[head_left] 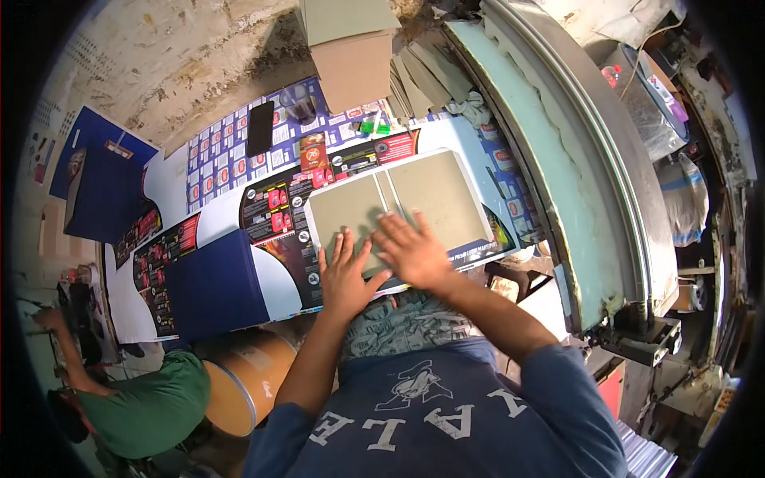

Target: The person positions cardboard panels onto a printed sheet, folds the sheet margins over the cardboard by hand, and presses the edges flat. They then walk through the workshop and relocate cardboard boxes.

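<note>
In front of me lies an opened-out book cover: two beige-grey boards (442, 199) with a narrow strip between them, edged in white where the covering sheet is folded over. My left hand (343, 275) rests on the near part of the left board, fingers spread and nothing held. Beside it, my right hand (410, 248) lies flat across the strip and the inner edge of the right board, fingers apart. Dark blue shows along the cover's near right edge. Printed sheets (279, 215) cover the table beneath it.
Dark blue covers are stacked at left (215, 283), with another blue stack (103, 195) farther off. A phone (260, 127), a glass (299, 105), a small red-brown box (313, 151) and tall board stack (351, 64) stand beyond. A large machine (574, 183) borders the right. A green-shirted person (147, 406) sits left.
</note>
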{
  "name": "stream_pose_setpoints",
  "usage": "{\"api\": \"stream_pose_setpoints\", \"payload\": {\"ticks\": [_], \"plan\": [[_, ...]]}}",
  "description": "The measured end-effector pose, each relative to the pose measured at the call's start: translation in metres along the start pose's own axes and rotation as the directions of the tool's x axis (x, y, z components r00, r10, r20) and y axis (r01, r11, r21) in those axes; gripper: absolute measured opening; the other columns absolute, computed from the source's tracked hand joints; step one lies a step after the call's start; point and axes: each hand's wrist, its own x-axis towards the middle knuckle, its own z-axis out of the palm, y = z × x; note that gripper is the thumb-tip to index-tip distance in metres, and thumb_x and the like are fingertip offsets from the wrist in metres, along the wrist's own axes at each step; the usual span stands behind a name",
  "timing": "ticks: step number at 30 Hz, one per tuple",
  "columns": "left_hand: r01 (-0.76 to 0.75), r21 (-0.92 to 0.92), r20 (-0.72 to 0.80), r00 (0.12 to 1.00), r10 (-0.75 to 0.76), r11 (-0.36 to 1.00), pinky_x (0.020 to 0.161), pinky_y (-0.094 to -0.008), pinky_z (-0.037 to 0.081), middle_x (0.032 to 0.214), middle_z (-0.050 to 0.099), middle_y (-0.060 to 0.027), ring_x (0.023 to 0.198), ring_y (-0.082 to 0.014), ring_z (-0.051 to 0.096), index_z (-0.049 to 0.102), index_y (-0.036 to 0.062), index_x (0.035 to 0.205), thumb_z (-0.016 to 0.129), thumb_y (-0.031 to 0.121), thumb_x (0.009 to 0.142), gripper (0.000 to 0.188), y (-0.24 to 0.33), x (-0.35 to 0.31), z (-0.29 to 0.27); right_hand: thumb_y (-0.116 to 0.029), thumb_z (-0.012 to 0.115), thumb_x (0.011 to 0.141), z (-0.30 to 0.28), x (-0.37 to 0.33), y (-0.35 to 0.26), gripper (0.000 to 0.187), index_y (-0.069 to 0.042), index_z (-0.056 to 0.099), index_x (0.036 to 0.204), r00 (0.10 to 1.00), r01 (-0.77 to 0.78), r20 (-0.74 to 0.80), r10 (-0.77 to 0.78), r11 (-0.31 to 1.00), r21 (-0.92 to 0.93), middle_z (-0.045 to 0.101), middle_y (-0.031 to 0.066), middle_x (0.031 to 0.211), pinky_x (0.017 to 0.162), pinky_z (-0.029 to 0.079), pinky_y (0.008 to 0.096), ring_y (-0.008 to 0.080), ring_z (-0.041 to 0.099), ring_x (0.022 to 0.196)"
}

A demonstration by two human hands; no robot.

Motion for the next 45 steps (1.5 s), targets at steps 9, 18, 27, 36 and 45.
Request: {"api": "stream_pose_setpoints", "payload": {"ticks": [9,18,27,36,45], "plan": [[-0.166,-0.064,0.186,0.967,0.175,0.984,0.12,-0.0641,0.009,0.162,0.036,-0.0145,0.152,-0.0307,0.031,0.047,0.0136,0.151,0.065,0.072,0.08,0.094,-0.044,-0.001,-0.016,-0.045,0.037,0.106,0.001,0.032,-0.022,0.062,-0.009,0.035,0.156,0.971,-0.205,0.123,0.203,0.979,0.003,0.028,0.0122,0.166,0.123,0.013,0.0598,0.027,0.021,0.155],[-0.197,-0.152,0.173,0.96,0.222,0.969,0.121,-0.0612,0.013,0.156,0.046,-0.0105,0.148,-0.0263,0.038,0.052,0.0132,0.147,0.067,0.046,0.09,0.067,-0.068,-0.001,-0.034,-0.075,0.046,0.09,-0.028,0.018,-0.02,0.091,-0.019,0.031,0.16,0.952,-0.064,0.304,0.021,0.989,0.132,0.021,0.0093,0.168,0.125,0.012,0.0549,0.0285,0.014,0.157],[0.093,0.057,-0.134,0.987,-0.085,0.994,0.123,-0.0545,0.018,0.161,0.038,-0.0144,0.149,-0.0296,0.034,0.044,0.0052,0.151,0.044,0.034,0.103,0.056,-0.006,0.014,0.02,-0.015,0.056,0.098,-0.007,0.018,-0.006,0.044,-0.003,0.052,0.14,0.936,-0.276,0.002,0.352,0.73,0.625,0.053,0.0219,0.144,0.117,0.035,0.0478,0.0362,0.047,0.138],[0.021,0.057,-0.309,0.951,-0.002,0.998,0.104,-0.0472,0.033,0.118,0.062,-0.0101,0.11,-0.0287,0.056,0.067,0.0079,0.116,0.073,0.038,0.088,0.041,-0.021,0.071,0.001,-0.036,0.088,0.067,-0.04,0.114,0.109,0.068,-0.006,0.061,0.123,0.937,-0.298,0.238,0.255,0.941,0.163,0.058,0.0169,0.127,0.104,0.045,0.0485,0.0382,0.05,0.126],[0.028,0.079,0.306,0.951,-0.051,0.996,0.105,-0.051,0.032,0.123,0.052,-0.0127,0.123,-0.0323,0.045,0.062,0.0094,0.116,0.093,0.055,0.054,0.083,-0.005,0.176,-0.025,-0.034,0.092,0.059,-0.05,0.155,0.104,0.065,-0.01,0.067,0.114,0.781,-0.247,0.606,0.147,0.965,0.085,0.065,0.0085,0.121,0.097,0.041,0.0581,0.0308,0.053,0.126]]}}
